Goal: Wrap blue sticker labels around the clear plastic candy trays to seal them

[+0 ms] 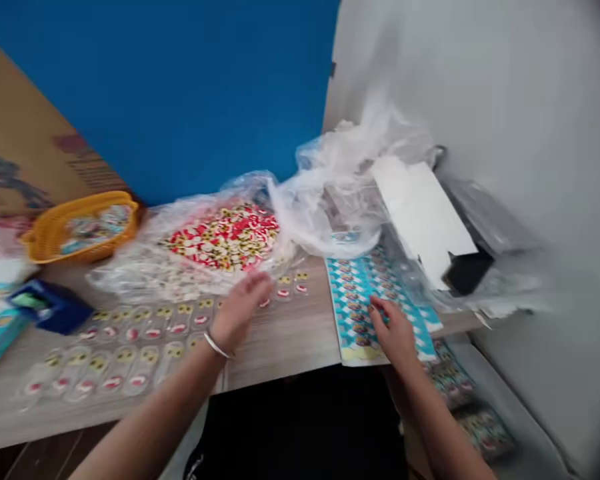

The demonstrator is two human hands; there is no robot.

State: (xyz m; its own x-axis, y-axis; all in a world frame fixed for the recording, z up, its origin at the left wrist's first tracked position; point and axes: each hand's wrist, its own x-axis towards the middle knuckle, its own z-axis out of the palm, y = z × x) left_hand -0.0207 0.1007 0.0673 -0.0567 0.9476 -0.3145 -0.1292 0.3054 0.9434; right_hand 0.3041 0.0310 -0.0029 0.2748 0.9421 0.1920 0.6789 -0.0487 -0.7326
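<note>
My open left hand (240,313) hovers at 7 o'clock above the clear blister sheets (130,353); my open right hand (393,331) rests on the blue printed sheet (355,300) at 4 o'clock, print unreadable. The yellow basket (83,227) at 9 o'clock holds small printed pieces.

A wood-grain table (280,347) is carrying clear blister strips (115,353) along its front edge, a printed blue sheet (350,293) toward its right end, and a yellow basket (45,233) at its back edge.

Orange plastic basket (111,206) | cardboard carton (25,120) | blue wall (170,87) | white box (423,220)
</note>
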